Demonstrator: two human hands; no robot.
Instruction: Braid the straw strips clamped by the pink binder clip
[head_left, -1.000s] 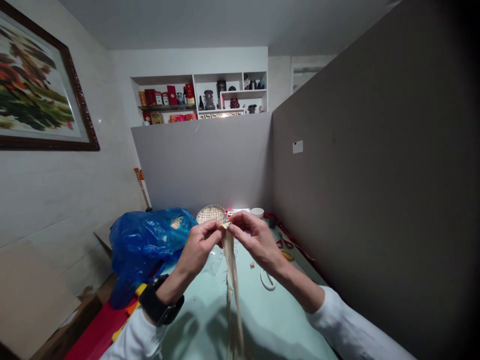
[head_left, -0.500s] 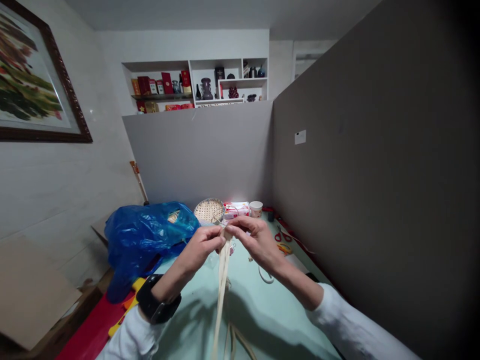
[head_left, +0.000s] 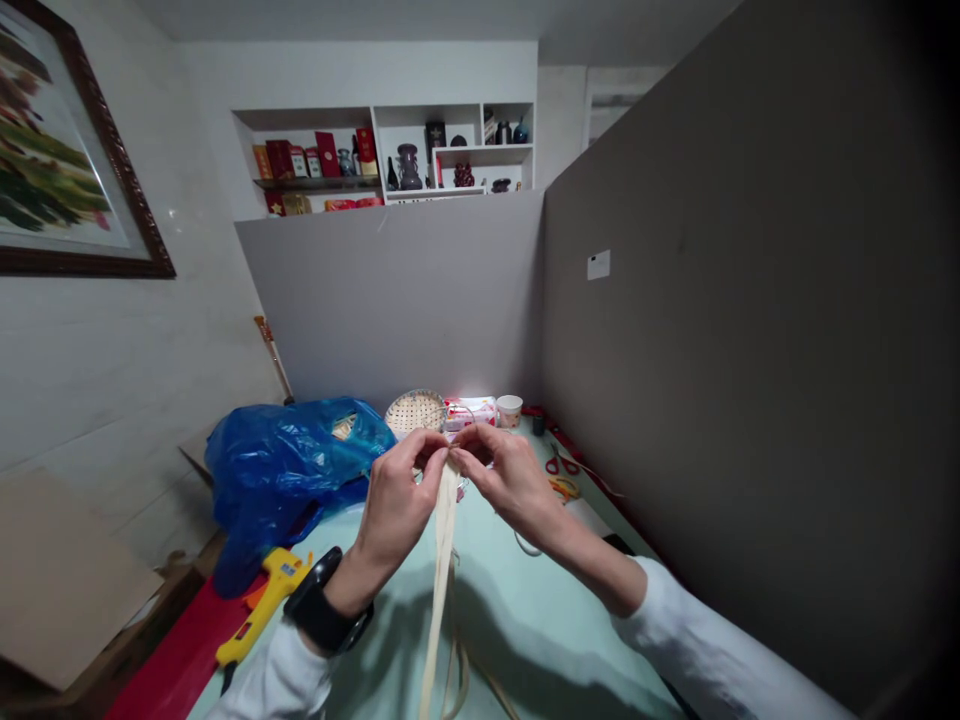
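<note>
A bundle of long, pale cream strips (head_left: pixel 442 560) hangs from my fingertips down toward the near side of the pale green table (head_left: pixel 555 630). My left hand (head_left: pixel 401 495) pinches the bundle's top end between thumb and fingers. Right beside it, my right hand (head_left: pixel 514 480) pinches the same end, and the fingertips of both hands almost meet. What the strips are made of, I cannot tell. More thin strips (head_left: pixel 459 665) curl on the tabletop beneath. A dark watch (head_left: pixel 326 605) is on my left wrist.
To the left lie a blue plastic bag (head_left: pixel 292 465) and a yellow glue gun (head_left: pixel 262 605). Behind my hands stand a woven basket (head_left: pixel 415 411), a red-and-white packet (head_left: pixel 471 413) and a paper cup (head_left: pixel 509 410). Red-handled scissors (head_left: pixel 562 462) rest at the right, by a grey partition (head_left: pixel 712 350).
My left hand has turned more upright, its fingers now curled over the top of the strips. More of the glue gun shows as my left forearm shifted right. The view tilted slightly.
</note>
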